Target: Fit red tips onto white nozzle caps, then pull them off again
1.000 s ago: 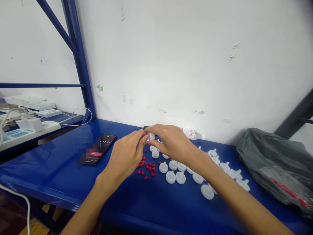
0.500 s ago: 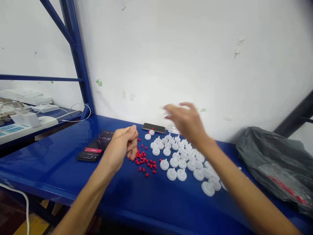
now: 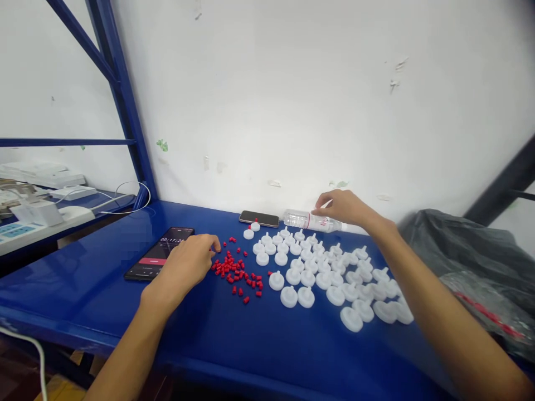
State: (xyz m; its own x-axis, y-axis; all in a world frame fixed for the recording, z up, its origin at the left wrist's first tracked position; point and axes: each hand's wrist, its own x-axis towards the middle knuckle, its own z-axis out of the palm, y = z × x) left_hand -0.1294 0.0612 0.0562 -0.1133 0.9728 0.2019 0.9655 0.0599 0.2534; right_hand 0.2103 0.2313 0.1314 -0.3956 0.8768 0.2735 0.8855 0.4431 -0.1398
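My left hand (image 3: pixel 195 255) is low over the blue table, just left of several small red caps (image 3: pixel 234 267); its fingers are curled, and whatever they may hold is hidden. Beyond the many white lids with nozzles (image 3: pixel 307 264), my right hand (image 3: pixel 336 206) is at a clear plastic bottle (image 3: pixel 296 218) lying along the wall. The thumb and fingertips meet near the bottle's red ring, and what is between them is too small to tell. Two white lids (image 3: pixel 248 234) with red caps on top stand in front of a dark phone (image 3: pixel 259 219).
A second phone (image 3: pixel 161 253) showing a timer lies left of my left hand. On the right is a dark plastic bag (image 3: pixel 447 250). White power strips and cables (image 3: pixel 37 214) are at the far left, beside a blue frame post (image 3: pixel 129 106).
My left hand has come down toward the table beside the red caps. My right hand has moved right and lower, to the bottle. The view has shifted slightly.
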